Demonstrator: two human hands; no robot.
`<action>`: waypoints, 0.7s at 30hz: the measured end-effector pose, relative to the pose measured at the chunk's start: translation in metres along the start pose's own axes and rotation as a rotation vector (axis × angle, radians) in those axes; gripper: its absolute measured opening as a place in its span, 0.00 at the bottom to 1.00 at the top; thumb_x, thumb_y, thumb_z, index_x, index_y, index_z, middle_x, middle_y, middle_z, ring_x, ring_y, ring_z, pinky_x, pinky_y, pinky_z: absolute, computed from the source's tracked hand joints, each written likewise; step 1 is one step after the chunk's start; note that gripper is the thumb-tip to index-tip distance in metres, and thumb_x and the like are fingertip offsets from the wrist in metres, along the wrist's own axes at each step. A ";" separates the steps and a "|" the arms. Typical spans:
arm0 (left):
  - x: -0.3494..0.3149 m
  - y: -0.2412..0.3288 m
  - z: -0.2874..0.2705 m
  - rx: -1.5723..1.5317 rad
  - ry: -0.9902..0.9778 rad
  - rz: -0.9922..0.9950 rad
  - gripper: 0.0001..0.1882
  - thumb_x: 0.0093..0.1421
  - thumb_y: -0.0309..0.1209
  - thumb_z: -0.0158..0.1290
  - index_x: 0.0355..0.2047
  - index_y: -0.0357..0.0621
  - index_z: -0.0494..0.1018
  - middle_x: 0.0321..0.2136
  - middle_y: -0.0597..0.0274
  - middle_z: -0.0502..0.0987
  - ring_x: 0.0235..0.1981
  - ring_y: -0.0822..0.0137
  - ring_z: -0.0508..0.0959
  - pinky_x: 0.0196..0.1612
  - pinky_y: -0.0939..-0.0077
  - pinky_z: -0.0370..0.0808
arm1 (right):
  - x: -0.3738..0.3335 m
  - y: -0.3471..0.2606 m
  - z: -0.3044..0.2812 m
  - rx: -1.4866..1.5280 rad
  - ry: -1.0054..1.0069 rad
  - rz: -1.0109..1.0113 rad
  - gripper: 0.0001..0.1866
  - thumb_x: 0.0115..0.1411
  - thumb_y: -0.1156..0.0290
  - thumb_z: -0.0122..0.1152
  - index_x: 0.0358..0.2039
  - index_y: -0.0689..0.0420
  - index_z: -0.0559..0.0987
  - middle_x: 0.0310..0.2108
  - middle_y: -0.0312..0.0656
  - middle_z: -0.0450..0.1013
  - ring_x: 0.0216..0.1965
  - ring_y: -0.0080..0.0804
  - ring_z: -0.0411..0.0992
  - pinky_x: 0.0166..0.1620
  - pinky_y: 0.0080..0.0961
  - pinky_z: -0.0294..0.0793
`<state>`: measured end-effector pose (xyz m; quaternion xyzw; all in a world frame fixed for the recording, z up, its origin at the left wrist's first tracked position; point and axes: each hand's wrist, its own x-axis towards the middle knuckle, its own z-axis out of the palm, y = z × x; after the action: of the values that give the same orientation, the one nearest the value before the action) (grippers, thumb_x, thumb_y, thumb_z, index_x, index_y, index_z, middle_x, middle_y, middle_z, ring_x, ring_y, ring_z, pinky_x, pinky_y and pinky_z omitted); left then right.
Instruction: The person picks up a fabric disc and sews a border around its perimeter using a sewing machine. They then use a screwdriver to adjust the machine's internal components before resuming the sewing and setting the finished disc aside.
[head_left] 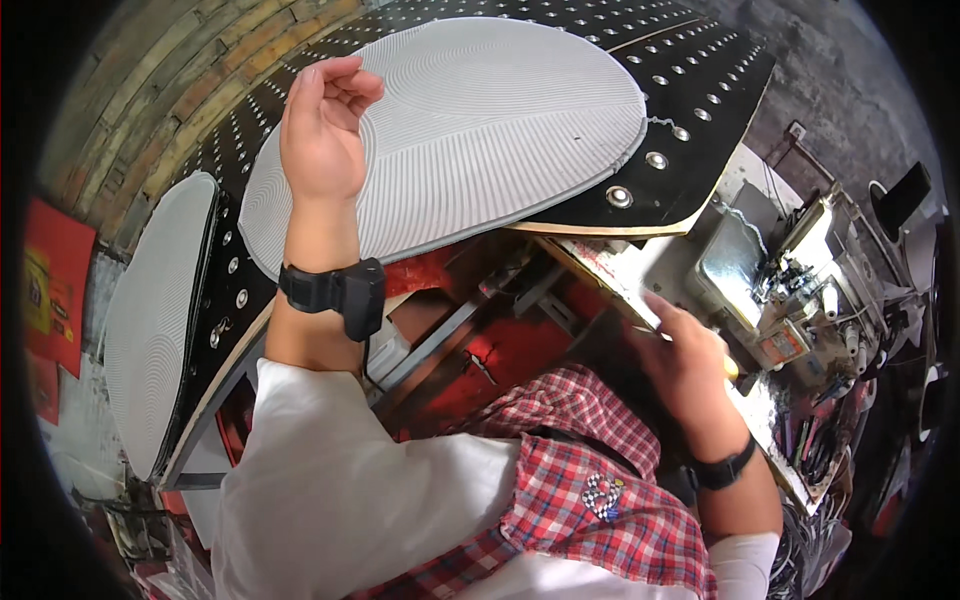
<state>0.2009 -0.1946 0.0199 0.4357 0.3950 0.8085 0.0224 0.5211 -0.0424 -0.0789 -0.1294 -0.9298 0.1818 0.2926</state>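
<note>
A large oval grey panel (500, 120) with fine ribbed lines lies across a black table (655, 205) studded with metal balls. Over the panel's left part is my left hand (325, 130), its fingers loosely bent and apart, with nothing in them; I cannot tell whether it touches the surface. My right hand (690, 365) is lower, beside the edge of a lit worktop (650, 270). Motion smears its fingers, so whether they hold anything is unclear. A small yellow thing (732, 369) shows just past that hand.
Another grey ribbed panel (165, 310) hangs or leans along the table's left edge. To the right is a machine resembling a sewing machine (815, 270), with tools and cables (820, 445) below it. A metal frame bar (430, 340) runs under the table. Brick wall (170, 110) stands behind.
</note>
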 end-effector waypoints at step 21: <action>-0.069 0.040 -0.026 -0.030 -0.304 0.686 0.32 0.58 0.55 0.24 0.36 0.39 0.66 0.22 0.54 0.72 0.26 0.61 0.69 0.35 0.63 0.63 | 0.108 -0.086 0.118 0.141 -0.010 -0.065 0.10 0.48 0.67 0.59 0.29 0.57 0.73 0.18 0.46 0.70 0.22 0.43 0.70 0.25 0.32 0.68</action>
<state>0.2376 -0.2646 -0.0089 0.6575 0.2065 0.7006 -0.1850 0.3542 -0.1136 -0.0795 -0.0771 -0.9199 0.2379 0.3020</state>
